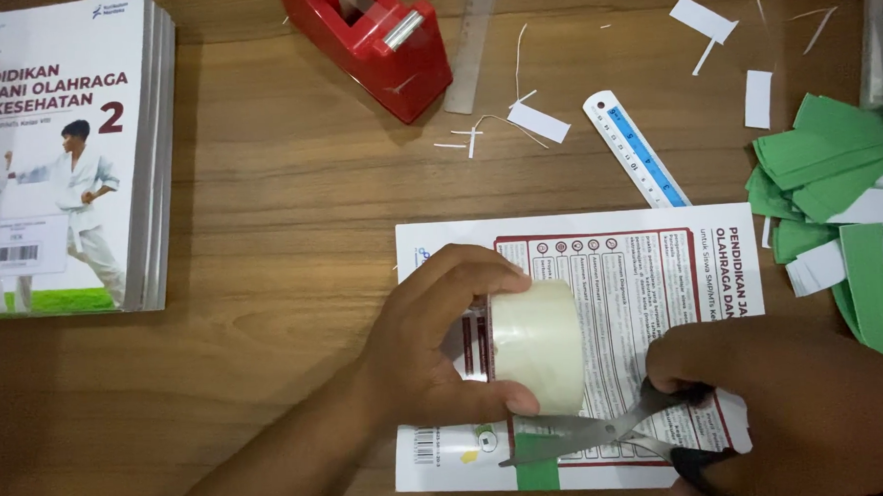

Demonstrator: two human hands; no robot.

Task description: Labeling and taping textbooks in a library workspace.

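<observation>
- Tape roll [537, 344], clear and pale, stands on edge on a book [619, 300] that lies near the front edge of the table [283, 205], right of the middle.
- Left hand [435, 341] is clamped round the roll, thumb under it at the near side, fingers curled over the top.
- Right hand [750, 384] grips scissors [605, 433] by black handles; the steel blades point left, slightly apart, tips just below the roll.
- A green strip [537, 460] lies on the book's near edge, right under the blades.
- The book shows its back cover: white, with a dark red framed panel of small print, a row of round icons along the panel's far side, and a barcode at the near left corner.
- A stack of books [66, 153] sits at the far left corner; the top cover is white with a figure in a white uniform on green grass, and a white barcode label near the cover's lower left.
- A red tape dispenser [376, 45] sits at the far edge, with a clear ruler [472, 51] just right of it.
- A white ruler [634, 148] with a blue band lies slanted just beyond the book.
- Green scraps [831, 185] pile at the right edge; white scraps [703, 19] are scattered toward the far right.
</observation>
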